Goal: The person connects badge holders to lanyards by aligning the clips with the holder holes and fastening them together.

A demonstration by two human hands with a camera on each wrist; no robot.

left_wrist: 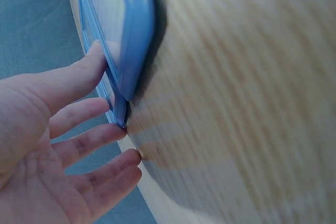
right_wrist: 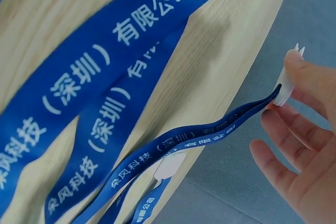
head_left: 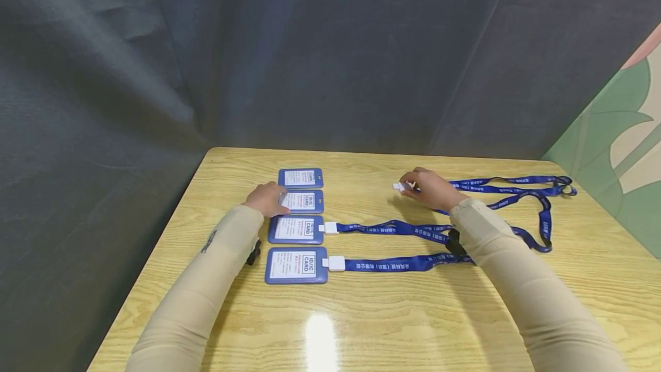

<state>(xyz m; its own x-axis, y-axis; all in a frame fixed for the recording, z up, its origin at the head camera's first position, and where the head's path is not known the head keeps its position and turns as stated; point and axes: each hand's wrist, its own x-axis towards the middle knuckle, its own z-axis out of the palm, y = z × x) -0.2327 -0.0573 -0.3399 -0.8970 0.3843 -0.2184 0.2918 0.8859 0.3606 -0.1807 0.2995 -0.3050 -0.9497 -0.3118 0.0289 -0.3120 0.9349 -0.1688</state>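
Note:
Blue ID card holders lie in a column on the table. My left hand [head_left: 265, 200] holds the second card holder [head_left: 306, 202] from the back by its left end, thumb at its near side and fingers at the far side. In the left wrist view the other fingers reach down to the tabletop. My right hand [head_left: 431, 188] pinches the white clip [right_wrist: 286, 85] of a blue lanyard [right_wrist: 210, 129] between thumb and fingertips, raised over the table. Its strap trails from the clip, and its two small prongs point away from the palm. The rearmost holder [head_left: 300, 177] has no lanyard on it.
The two nearer holders, one [head_left: 296, 229] behind the other [head_left: 296, 266], have lanyards clipped on, their straps [head_left: 387, 264] running right under my right forearm. Another lanyard [head_left: 516, 181] lies folded at the back right. A dark curtain [head_left: 361, 56] hangs behind the wooden table [head_left: 387, 326].

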